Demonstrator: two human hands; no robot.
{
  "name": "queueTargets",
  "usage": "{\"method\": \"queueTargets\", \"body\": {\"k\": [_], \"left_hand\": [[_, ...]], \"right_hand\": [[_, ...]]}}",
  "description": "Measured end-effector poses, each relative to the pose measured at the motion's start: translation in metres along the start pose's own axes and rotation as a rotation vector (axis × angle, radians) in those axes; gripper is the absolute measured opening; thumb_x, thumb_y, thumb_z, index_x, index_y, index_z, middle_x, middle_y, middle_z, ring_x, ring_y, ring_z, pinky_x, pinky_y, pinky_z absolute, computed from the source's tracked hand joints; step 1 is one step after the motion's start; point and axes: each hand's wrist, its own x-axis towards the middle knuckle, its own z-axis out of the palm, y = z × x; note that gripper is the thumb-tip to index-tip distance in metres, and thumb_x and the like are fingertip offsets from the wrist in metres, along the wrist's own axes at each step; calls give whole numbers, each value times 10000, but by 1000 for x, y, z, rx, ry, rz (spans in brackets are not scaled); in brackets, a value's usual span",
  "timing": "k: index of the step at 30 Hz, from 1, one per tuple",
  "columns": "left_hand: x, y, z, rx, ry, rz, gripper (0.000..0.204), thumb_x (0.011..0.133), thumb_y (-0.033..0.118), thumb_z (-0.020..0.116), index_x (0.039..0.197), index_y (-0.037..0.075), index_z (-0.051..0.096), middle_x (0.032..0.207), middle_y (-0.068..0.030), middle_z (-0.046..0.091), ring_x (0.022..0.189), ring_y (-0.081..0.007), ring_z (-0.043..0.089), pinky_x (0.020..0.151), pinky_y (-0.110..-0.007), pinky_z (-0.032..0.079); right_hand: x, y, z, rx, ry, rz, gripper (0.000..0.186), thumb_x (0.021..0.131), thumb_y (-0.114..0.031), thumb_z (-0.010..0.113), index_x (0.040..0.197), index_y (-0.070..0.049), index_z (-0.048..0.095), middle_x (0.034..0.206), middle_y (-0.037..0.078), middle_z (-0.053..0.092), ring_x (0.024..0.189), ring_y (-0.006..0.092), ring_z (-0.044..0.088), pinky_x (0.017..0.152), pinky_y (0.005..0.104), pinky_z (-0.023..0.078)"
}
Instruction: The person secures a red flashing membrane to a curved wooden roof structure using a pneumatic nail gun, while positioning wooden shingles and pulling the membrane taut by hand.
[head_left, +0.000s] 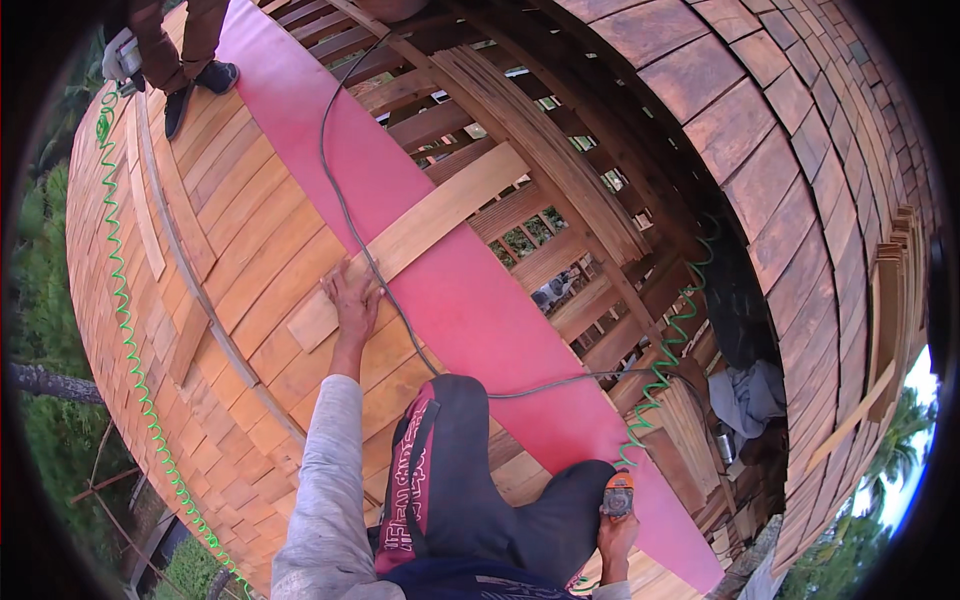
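Observation:
My left hand lies across a long thin wooden board, with its fingers spread over the lower part. The board sits diagonally over a pink sheet and the laid wooden shingles, its far end reaching over the open battens. A dark cable crosses over the board beside my fingers. By my right knee, my right hand is closed around a tool with a rounded orange-and-grey top, which looks like a nail gun. Its lower part is hidden.
A green coiled hose hangs near my right knee; another coiled hose runs down the left side. Open battens show gaps through them. Stacked boards lie on them. Another person's shoes stand at the upper left. A grey cloth lies right.

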Motion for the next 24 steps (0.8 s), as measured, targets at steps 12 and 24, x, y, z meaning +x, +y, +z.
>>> {"method": "queueTargets", "body": {"k": [12, 24], "left_hand": [[18, -7, 3, 34, -31, -51, 615, 823, 198, 799, 1409, 344, 681, 1492, -225, 446, 1425, -416, 365, 1214, -681, 149], [20, 10, 10, -15, 43, -59, 532, 830, 167, 736, 1342, 312, 727, 1448, -235, 460, 1382, -445, 370, 1229, -663, 160]], "right_hand": [[19, -3, 8, -66, -37, 19, 473, 842, -92, 795, 1249, 72, 618, 1072, 246, 725, 957, 401, 712, 891, 457, 550], [46, -20, 5, -311, -89, -11, 292, 884, -179, 800, 1036, 44, 691, 861, 161, 725, 780, 261, 676, 771, 408, 536]]}}
